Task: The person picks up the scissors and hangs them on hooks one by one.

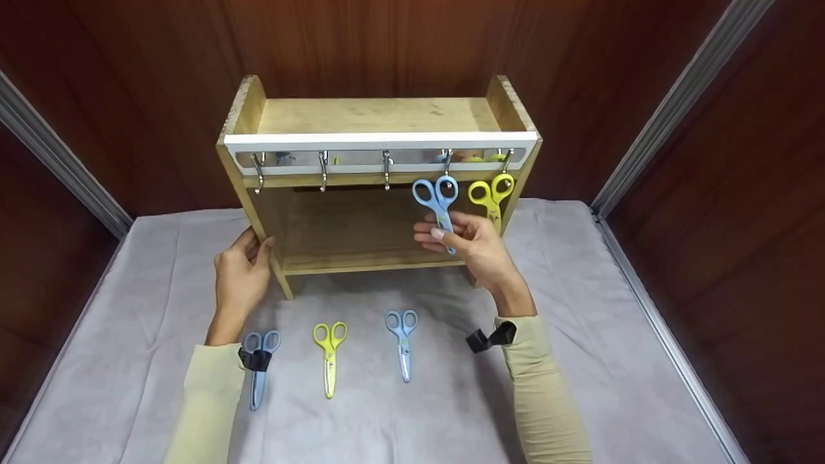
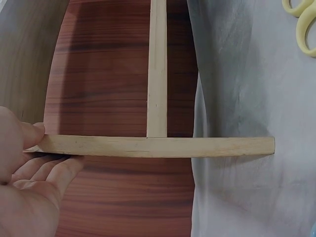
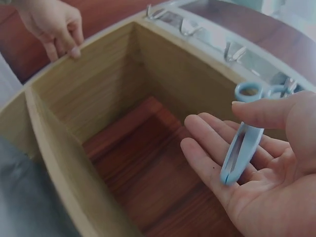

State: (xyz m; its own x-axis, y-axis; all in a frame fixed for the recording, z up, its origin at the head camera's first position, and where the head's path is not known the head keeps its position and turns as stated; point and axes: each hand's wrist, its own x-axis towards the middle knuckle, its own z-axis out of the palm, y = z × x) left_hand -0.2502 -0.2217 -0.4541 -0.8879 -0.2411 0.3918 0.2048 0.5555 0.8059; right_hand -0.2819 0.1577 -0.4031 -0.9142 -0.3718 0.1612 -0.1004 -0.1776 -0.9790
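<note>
My right hand [image 1: 482, 248] pinches light-blue scissors [image 1: 441, 205] by the blade end between thumb and fingers. Their handle loops point up, and the right loop overlaps the fourth hook [image 1: 447, 162] in the head view. In the right wrist view, the thumb lies across the blue scissors [image 3: 243, 148] above extended fingers. My left hand [image 1: 242, 267] grips the left side panel of the wooden shelf [image 1: 374, 116]. The left wrist view shows the thumb and fingers on either side of that panel [image 2: 133, 146]. Yellow scissors [image 1: 493, 203] hang from the rightmost hook, their lower part behind my right hand.
A white-edged rail [image 1: 380, 138] with several metal hooks crosses the shelf's front. On the grey cloth [image 1: 612, 386] lie yellow scissors [image 1: 330, 361], blue scissors [image 1: 403, 348] and another blue pair [image 1: 258, 390], partly covered by my left wrist strap. Dark wood panels [image 1: 387, 45] surround the table.
</note>
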